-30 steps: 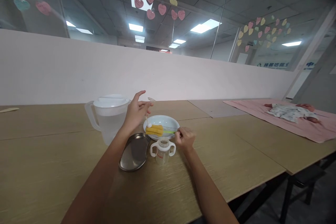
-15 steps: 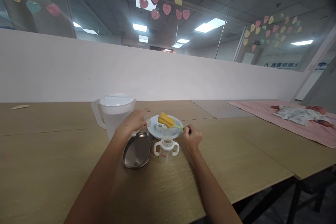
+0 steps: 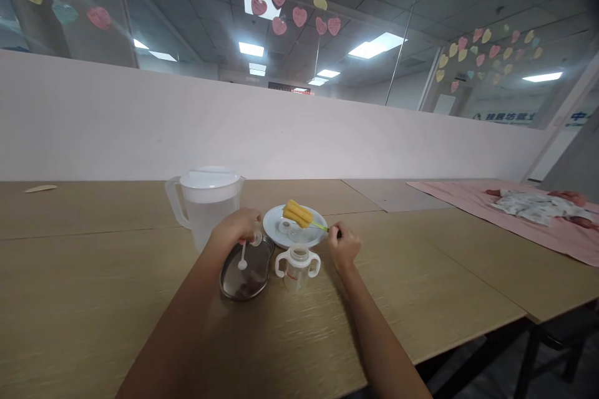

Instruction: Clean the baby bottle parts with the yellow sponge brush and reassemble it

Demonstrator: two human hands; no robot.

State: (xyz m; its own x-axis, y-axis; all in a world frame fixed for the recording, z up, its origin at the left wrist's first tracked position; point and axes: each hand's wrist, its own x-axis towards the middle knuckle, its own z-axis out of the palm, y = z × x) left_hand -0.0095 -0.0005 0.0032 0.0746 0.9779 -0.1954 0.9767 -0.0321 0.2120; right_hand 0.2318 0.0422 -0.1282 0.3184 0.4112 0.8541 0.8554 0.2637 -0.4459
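Observation:
My right hand is closed around the handle of a sponge bottle brush. Its yellow ridged head is over a pale plate, on which a white ring and a clear dome-shaped piece lie. My left hand pinches a straw with a white ball end and a clear piece at its top. The straw hangs over a kidney-shaped metal tray. A clear baby bottle with two white handles stands uncapped between my arms.
A lidded translucent pitcher stands behind my left hand. Far right, a doll in patterned cloth lies on a pink mat. A thin flat beige piece lies far left. A white wall borders the table.
My left hand has drawn back and down from the plate's edge, bringing the straw over the metal tray. My right hand and the brush stay almost where they were.

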